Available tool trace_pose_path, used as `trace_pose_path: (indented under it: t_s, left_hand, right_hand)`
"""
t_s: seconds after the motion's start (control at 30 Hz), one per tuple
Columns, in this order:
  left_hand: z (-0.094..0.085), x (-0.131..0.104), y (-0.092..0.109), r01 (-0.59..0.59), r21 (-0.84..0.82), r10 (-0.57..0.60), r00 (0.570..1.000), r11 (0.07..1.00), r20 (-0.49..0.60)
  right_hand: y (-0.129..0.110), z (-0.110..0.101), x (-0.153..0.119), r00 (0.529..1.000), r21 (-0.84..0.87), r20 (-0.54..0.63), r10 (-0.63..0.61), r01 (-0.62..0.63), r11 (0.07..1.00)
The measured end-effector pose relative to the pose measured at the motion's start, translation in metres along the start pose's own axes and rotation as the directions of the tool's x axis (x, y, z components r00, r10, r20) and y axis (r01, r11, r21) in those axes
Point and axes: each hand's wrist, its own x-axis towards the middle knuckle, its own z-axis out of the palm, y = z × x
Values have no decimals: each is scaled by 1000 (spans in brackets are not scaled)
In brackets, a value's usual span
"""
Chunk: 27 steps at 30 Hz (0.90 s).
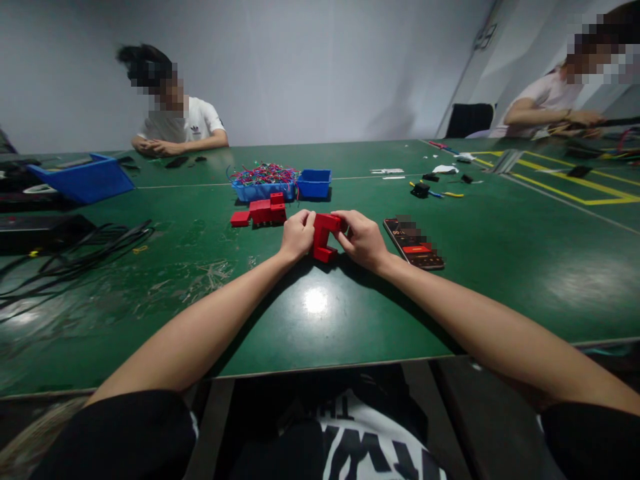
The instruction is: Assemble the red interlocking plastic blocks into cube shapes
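Green tabletop point(520, 267) stretches across the room before a pale wall point(325, 73), its surface scuffed toward the left. On its near side, between the worker's 2 bare hands, I see a red block point(321, 237) shaped like a C, its gap facing right. The left hand point(299, 235) pinches its left side between thumb and fingers; the right hand point(363, 239) grasps its upper right end. Whether its foot touches the table I can't tell.

Just beyond the left hand sit more red pieces point(267, 212), bunched together, with a flat red slab point(240, 219) at their left. Near the right hand a phone point(410, 245) lies face up, screen lit. Farther back, a blue tray point(263, 195) is heaped with multicoloured wires point(265, 175), and a smaller blue tray point(314, 188) stands just beside it. Off to the right lies a small black part point(420, 191); at the left, a blue bin point(90, 183) tilts near some black cables point(100, 255). Across the table a person in a white shirt point(200, 119) rests both arms on it, and at far right another person point(537, 100) handles something I can't make out.
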Motion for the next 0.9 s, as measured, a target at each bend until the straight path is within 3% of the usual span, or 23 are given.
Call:
trace_pose_path:
  t_s: [0.23, 0.4, 0.63, 0.73, 0.8, 0.9]
  left_hand:
    - [-18, 20, 1, -88, 192, 122, 978, 977, -170]
    - [-47, 44, -10, -1, 380, 153, 916, 925, -370]
    - [-104, 66, -51, 239, 368, 33, 800, 899, -599]
    - [-123, 65, -71, 348, 391, -96, 838, 852, -537]
    - [-130, 63, -79, 465, 460, -256, 858, 757, -446]
    - [-134, 60, -84, 478, 610, -356, 878, 632, -319]
  right_hand:
    - [-3, -2, -2, 999, -7, 26, -27, 27, 1000]
    - [-4, -4, -2, 999, -24, 44, -14, 15, 1000]
    - [-7, -4, -1, 998, -43, 62, 11, -8, 999]
    - [-6, -3, -1, 998, -55, 55, 15, -12, 998]
    - [-4, -2, -2, 999, -53, 46, 4, -2, 999]
    - [-2, -1, -2, 1000, -44, 26, -17, 18, 999]
